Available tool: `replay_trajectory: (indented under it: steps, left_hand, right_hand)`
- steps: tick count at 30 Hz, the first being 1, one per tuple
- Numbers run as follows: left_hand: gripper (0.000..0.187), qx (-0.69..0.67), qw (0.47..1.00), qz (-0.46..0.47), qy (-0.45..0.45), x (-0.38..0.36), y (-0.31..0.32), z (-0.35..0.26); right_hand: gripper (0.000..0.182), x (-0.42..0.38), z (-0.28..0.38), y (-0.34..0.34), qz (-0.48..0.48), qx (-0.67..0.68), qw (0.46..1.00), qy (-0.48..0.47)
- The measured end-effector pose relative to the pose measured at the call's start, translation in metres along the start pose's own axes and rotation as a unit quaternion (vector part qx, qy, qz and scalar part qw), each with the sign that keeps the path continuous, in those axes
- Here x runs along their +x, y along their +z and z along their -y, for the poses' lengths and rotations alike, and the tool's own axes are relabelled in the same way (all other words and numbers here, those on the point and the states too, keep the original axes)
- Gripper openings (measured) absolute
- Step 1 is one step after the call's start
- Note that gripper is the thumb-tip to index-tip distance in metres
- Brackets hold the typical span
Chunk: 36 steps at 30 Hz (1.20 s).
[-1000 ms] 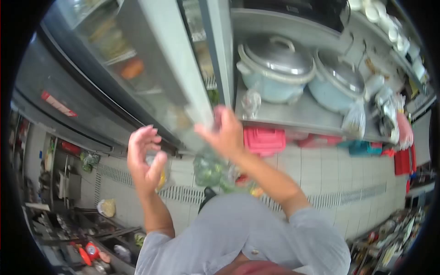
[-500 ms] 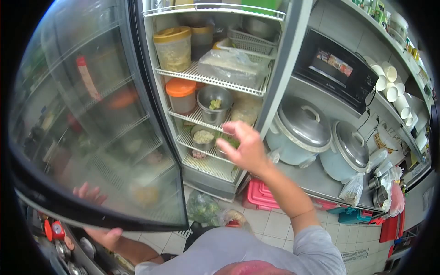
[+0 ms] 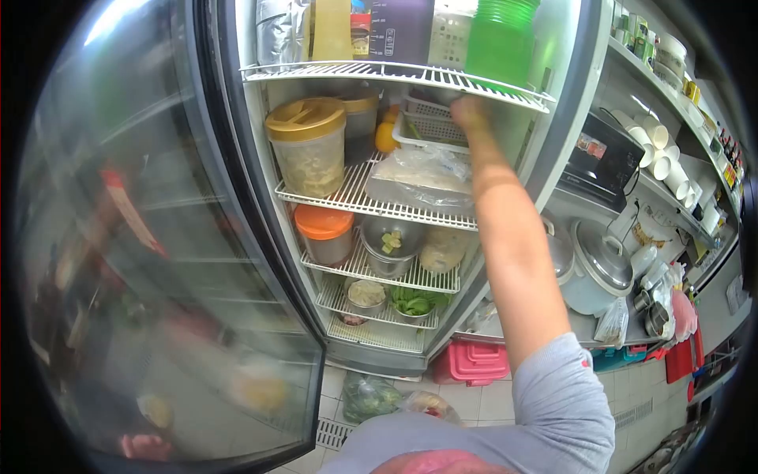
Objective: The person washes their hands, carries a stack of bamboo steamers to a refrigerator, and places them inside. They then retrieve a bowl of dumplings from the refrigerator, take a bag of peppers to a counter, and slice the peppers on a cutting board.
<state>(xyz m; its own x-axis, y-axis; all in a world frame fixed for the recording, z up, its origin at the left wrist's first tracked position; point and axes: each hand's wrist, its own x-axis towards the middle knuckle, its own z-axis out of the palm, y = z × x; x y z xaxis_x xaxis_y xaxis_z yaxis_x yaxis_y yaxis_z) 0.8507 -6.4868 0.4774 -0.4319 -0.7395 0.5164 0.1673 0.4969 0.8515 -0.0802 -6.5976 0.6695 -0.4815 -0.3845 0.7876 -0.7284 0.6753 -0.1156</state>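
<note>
My right hand (image 3: 467, 114) reaches deep into the open fridge, on the second shelf from the top, at the right end of the white plastic baskets (image 3: 433, 126). Its fingers are hidden and blurred, so its hold is unclear. Below it lies a plastic-wrapped block (image 3: 422, 180). Left of the baskets are orange fruits (image 3: 386, 136) and a tub with a yellow lid (image 3: 308, 150). At the bottom left, blurred fingers (image 3: 146, 446) show in the glass door (image 3: 189, 261); whether they are my left hand or its reflection is unclear.
Lower shelves hold an orange-lidded tub (image 3: 324, 233), a metal bowl (image 3: 391, 241) and leafy greens (image 3: 414, 301). A green container (image 3: 501, 39) stands on the top shelf. Bagged vegetables (image 3: 371, 397) and a pink box (image 3: 471, 362) sit on the floor. Large lidded pots (image 3: 596, 265) stand right.
My right hand has moved up and into the fridge, from in front of the lower shelves. My left hand no longer shows clearly beside the door's bottom edge. The view has shifted closer to the fridge.
</note>
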Motion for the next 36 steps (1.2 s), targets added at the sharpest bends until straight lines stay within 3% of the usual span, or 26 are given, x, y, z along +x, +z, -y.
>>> replay_trajectory:
  steps: [1, 4, 5, 6, 13, 16, 19, 22, 25, 26, 29, 31, 33, 36]
  left_hand:
    - [0.094, 0.025, 0.999, -0.025, -0.011, 0.011, 0.004, -0.003]
    - [0.094, 0.054, 0.996, -0.058, -0.032, 0.038, 0.007, 0.005]
    - [0.093, 0.058, 0.995, -0.066, -0.036, 0.047, 0.008, 0.009]
    - [0.093, 0.062, 0.994, -0.077, -0.040, 0.056, 0.012, 0.013]
    - [0.091, 0.059, 0.993, -0.084, -0.050, 0.089, 0.010, 0.036]
    - [0.091, 0.057, 0.993, -0.085, -0.052, 0.093, 0.009, 0.042]
    - [0.090, 0.058, 0.994, -0.082, -0.051, 0.098, 0.009, 0.046]
    - [0.089, 0.060, 0.993, -0.089, -0.051, 0.097, 0.008, 0.044]
    - [0.089, 0.066, 0.992, -0.091, -0.050, 0.096, 0.008, 0.042]
    - [0.088, 0.067, 0.992, -0.093, -0.049, 0.094, 0.008, 0.041]
    - [0.088, 0.071, 0.991, -0.099, -0.048, 0.085, 0.005, 0.037]
    - [0.087, 0.076, 0.990, -0.104, -0.050, 0.085, 0.006, 0.033]
    - [0.087, 0.080, 0.990, -0.107, -0.047, 0.083, 0.005, 0.030]
    - [0.086, 0.086, 0.989, -0.114, -0.042, 0.075, 0.002, 0.025]
  right_hand:
    - [0.056, -0.008, 0.006, -0.009, -0.039, 0.056, 0.997, 0.040]
    - [0.044, -0.019, 0.008, -0.030, 0.077, 0.144, 0.984, 0.075]
    - [0.036, -0.018, -0.003, -0.017, 0.075, 0.158, 0.983, 0.049]
    - [0.022, -0.020, -0.018, 0.020, -0.078, 0.091, 0.993, -0.017]
    - [0.021, -0.032, -0.010, -0.008, -0.044, 0.074, 0.996, -0.015]
    - [0.025, -0.022, -0.027, 0.018, -0.085, 0.015, 0.994, -0.073]
    - [0.029, -0.024, -0.032, 0.007, -0.027, 0.047, 0.997, -0.058]
    - [0.022, -0.031, -0.008, -0.014, -0.071, 0.082, 0.994, -0.031]
    - [0.027, -0.031, 0.014, -0.030, -0.138, 0.040, 0.989, -0.036]
    - [0.035, -0.021, 0.021, -0.039, -0.053, 0.009, 0.999, -0.005]
    - [0.038, -0.046, 0.091, -0.088, 0.031, -0.037, 0.995, -0.089]
    - [0.042, -0.041, 0.125, -0.079, 0.113, 0.083, 0.979, -0.148]
    - [0.040, -0.030, 0.147, -0.052, 0.051, 0.171, 0.957, -0.229]
    - [0.040, -0.035, 0.169, -0.047, 0.037, 0.179, 0.949, -0.259]
